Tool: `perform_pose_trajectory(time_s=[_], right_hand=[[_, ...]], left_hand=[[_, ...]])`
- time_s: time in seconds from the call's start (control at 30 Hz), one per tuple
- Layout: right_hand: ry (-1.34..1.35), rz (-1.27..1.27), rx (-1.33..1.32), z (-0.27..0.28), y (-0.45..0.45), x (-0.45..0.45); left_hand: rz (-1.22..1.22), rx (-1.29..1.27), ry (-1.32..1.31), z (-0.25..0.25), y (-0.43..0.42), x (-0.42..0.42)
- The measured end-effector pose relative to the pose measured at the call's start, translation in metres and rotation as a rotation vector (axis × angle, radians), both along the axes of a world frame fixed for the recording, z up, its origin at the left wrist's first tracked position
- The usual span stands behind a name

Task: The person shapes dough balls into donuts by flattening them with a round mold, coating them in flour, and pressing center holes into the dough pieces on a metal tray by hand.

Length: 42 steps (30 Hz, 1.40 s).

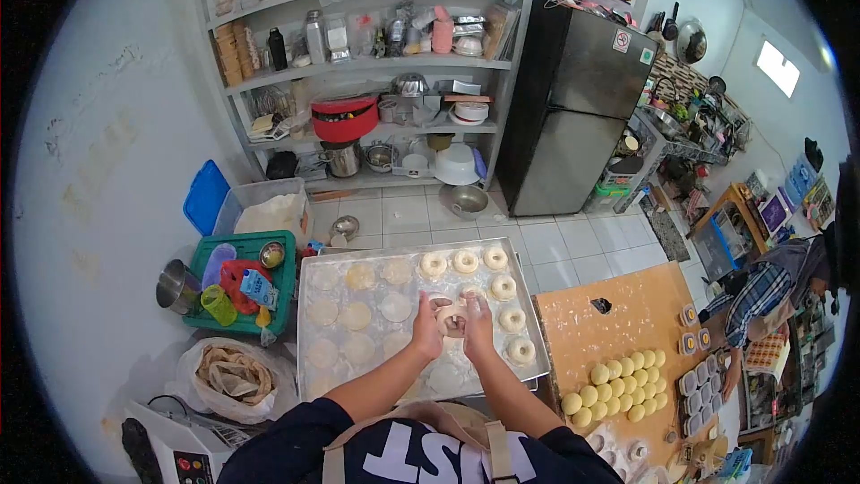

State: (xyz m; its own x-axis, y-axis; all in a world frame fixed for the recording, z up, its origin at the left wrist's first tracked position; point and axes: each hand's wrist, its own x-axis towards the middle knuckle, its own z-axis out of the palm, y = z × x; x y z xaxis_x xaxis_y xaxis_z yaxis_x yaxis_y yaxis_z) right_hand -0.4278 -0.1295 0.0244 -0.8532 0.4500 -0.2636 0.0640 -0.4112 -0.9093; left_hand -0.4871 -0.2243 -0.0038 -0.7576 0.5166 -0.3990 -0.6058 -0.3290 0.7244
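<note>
Between my left hand (428, 326) and my right hand (478, 323) is a pale dough ring (453, 319), held over the metal tray (305, 305). The fingers of both hands curl round its sides. Several shaped dough rings (521, 350) lie along the tray's back and right side; one behind my hands is partly hidden. Round floury marks (356, 315) cover the left part of the tray. My forearms hide part of its front edge.
Right of the tray, a wooden table (573, 305) holds several dough balls (616, 384) and small containers (701, 394). Another person (761, 305) stands at far right. A green crate (285, 287) and a bag (235, 376) are at left. Shelves and a fridge (573, 108) stand behind.
</note>
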Motion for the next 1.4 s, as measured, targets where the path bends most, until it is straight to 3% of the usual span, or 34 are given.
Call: perform_pose_trajectory(time_s=[0.03,0.13,0.23,0.33,0.37,0.43,0.57,0.67,0.83,0.97,1.07,1.23,1.33,1.4], right_hand=[[0.013,-0.007,0.012,-0.003,-0.001,0.0],[-0.09,0.176,0.286,-0.017,0.009,-0.004],[-0.023,-0.064,-0.073,0.001,0.003,-0.003],[-0.019,0.133,0.053,0.003,0.003,-0.002],[-0.031,0.364,0.058,0.009,0.006,0.002],[-0.105,0.223,0.024,0.008,0.006,-0.005],[-0.025,0.15,-0.058,-0.023,0.007,-0.008],[-0.098,0.136,-0.022,-0.01,-0.003,-0.011],[-0.024,0.007,-0.051,-0.023,-0.006,-0.013],[-0.132,0.056,0.049,-0.029,-0.004,-0.018],[-0.191,0.126,0.119,-0.057,0.006,-0.024],[-0.139,-0.006,0.067,-0.068,0.0,-0.024],[-0.257,0.108,-0.055,-0.102,0.003,-0.02],[-0.287,0.122,-0.003,-0.122,0.003,-0.017]], left_hand=[[0.05,0.05,-0.116,0.006,0.0,0.0],[-0.31,-0.212,0.083,0.009,-0.011,-0.014],[-0.025,0.001,-0.098,0.012,0.003,0.0],[-0.07,0.037,0.012,-0.003,-0.007,-0.006],[-0.185,-0.096,0.112,-0.007,-0.01,-0.011],[-0.422,-0.364,0.305,-0.003,-0.014,-0.023],[0.015,-0.052,-0.115,-0.008,-0.005,-0.014],[-0.142,-0.2,-0.05,-0.017,-0.017,-0.023],[-0.05,-0.26,-0.095,-0.014,-0.01,-0.014],[-0.051,-0.27,-0.167,-0.009,-0.008,-0.014],[-0.238,-0.392,-0.035,-0.011,-0.016,-0.022],[-0.082,-0.342,-0.171,-0.022,-0.012,-0.014],[-0.114,-0.253,-0.177,-0.061,-0.018,-0.016],[-0.139,-0.242,-0.163,-0.073,-0.021,-0.015]])
